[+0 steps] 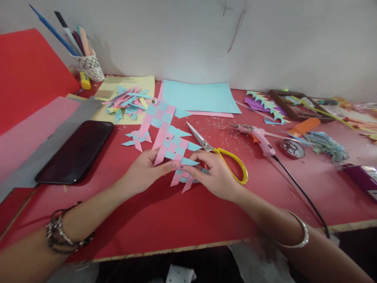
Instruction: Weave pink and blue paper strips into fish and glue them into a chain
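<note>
Woven fish of pink and light-blue paper strips (160, 114), some with stick-on eyes, run in a row down towards me. My left hand (147, 169) pinches the lower left part of the row, its thumb near an eye. From the other side my right hand (216, 173) grips the lowest woven fish (184, 175), with thumb and fingers closed on the paper. Part of that fish is hidden behind the fingers. A smaller woven paper fish (138, 138) lies on the table left of the row. Scissors with yellow handles (231, 161) lie just beyond my right hand.
A black phone (76, 151) lies at left, near a cup of pens (91, 67). Paper scraps (128, 102) are heaped on a yellow sheet. Blue paper (203, 96) lies at the back. On the right are a pink glue gun (256, 137) with its cord and a brown frame (309, 112).
</note>
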Demonstrator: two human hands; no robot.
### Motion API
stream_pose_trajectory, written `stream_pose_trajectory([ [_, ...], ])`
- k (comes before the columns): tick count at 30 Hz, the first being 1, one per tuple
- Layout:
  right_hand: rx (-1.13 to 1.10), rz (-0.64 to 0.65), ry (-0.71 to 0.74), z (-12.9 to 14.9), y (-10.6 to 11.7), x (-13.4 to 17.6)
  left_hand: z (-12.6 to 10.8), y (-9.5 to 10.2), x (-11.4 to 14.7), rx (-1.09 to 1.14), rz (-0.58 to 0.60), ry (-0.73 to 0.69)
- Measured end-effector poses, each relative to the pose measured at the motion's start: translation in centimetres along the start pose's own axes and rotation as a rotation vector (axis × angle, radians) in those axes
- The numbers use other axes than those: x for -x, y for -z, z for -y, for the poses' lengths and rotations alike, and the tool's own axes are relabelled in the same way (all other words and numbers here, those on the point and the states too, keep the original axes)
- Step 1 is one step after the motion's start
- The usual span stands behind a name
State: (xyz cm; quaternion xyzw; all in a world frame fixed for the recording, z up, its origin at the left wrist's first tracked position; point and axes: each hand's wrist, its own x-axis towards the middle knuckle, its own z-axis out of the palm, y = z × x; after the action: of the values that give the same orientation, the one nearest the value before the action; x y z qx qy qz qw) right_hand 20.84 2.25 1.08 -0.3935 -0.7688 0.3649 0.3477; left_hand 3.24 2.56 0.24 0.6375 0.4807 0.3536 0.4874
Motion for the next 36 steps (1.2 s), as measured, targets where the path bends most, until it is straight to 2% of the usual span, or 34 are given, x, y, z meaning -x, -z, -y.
stream_pose_trajectory([
  [6, 0.002, 0.009, 0.004, 0.03, 0.0, 0.03, -0.16, -0.13, 0.04, 0.008, 0.002, -0.008],
  [12, -0.002, 0.0, -0.001, -0.03, 0.15, 0.01, -0.48, 0.02, -0.07, 0.027, -0.065, 0.074],
  [19, 0.0, -0.001, 0.009, -0.05, 0.17, 0.04, -0.3, 0.3, -0.36, 0.064, -0.016, 0.019],
  [36, -0.002, 0.014, 0.005, 0.16, 0.08, 0.04, -0.18, 0.19, -0.34, 0.027, -0.035, 0.013],
])
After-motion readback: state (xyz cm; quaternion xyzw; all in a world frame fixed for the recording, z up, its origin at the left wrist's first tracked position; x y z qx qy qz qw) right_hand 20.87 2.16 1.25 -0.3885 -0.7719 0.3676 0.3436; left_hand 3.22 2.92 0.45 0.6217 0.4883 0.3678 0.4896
